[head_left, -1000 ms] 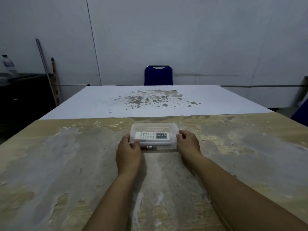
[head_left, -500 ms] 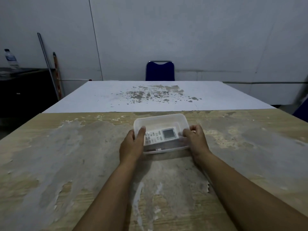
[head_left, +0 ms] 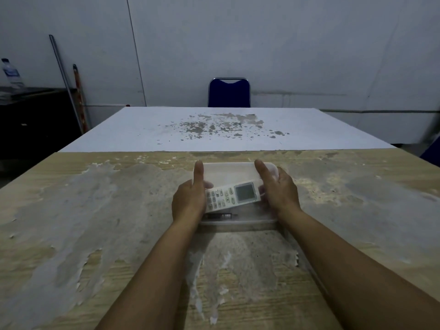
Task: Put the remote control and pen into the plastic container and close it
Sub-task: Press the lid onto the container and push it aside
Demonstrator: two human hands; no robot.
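Note:
A clear plastic container (head_left: 238, 171) sits on the worn wooden table (head_left: 95, 210) straight ahead of me, its top tipped toward me. Inside lies a white remote control (head_left: 232, 195) with a grey screen, slanted. A dark pen (head_left: 221, 215) rests along the near wall below it. My left hand (head_left: 189, 201) grips the container's left end, thumb pointing up along the edge. At the right end, my right hand (head_left: 279, 189) holds it the same way. Whether a lid covers the container cannot be told.
A white table (head_left: 142, 129) with a flaked patch joins the far edge of the wooden one. A blue chair (head_left: 229, 92) stands behind it by the wall. At left are a dark cabinet (head_left: 35, 115) with a water bottle (head_left: 10, 73), and leaning poles (head_left: 64, 75).
The container lay flat with my hands at its near corners. Both hands have moved along its ends and tipped it up toward me; the remote has slid to a slant inside.

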